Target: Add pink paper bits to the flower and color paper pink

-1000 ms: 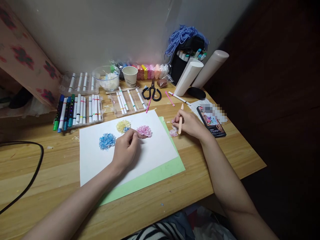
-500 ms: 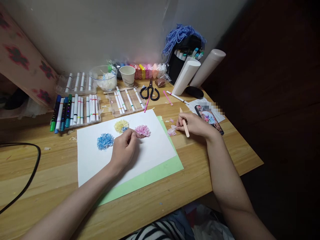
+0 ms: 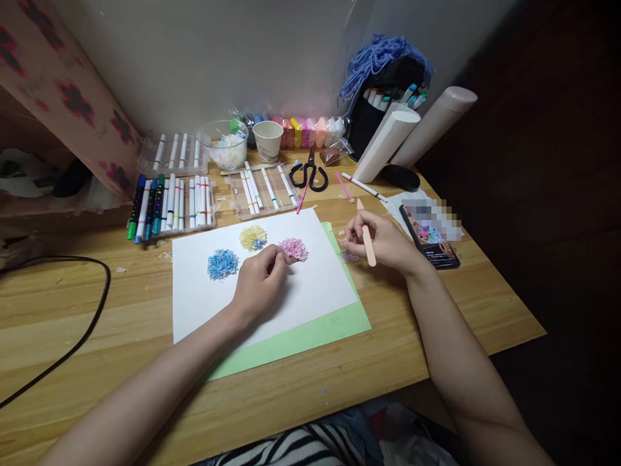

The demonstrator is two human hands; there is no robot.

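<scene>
My left hand (image 3: 261, 279) rests on the white paper (image 3: 315, 285), fingers curled together at the lower edge of a pink crumpled-paper cluster (image 3: 293, 249). Whatever its fingertips hold, if anything, is hidden. A blue cluster (image 3: 222, 264) and a yellow cluster (image 3: 252, 237) with a bit of blue on it lie left of and above that hand. Closed around a wooden craft stick (image 3: 369, 246), my right hand (image 3: 381, 241) hovers beside the paper's right edge. Below its fingertips, pink paper scraps (image 3: 349, 256) lie on the table, partly covered.
Green paper (image 3: 310, 330) sticks out under the white sheet. Behind are cases of markers (image 3: 264, 188), black scissors (image 3: 309, 175), a paper cup (image 3: 268, 141) and a plastic bowl (image 3: 222, 145). A phone (image 3: 439, 254) lies right of my right hand; a black cable (image 3: 99, 310) curves at left.
The whole view has shifted, so things sit farther right. My right hand's fingers have come up off the pink scraps, still with the craft stick. My left hand stays by the pink cluster.
</scene>
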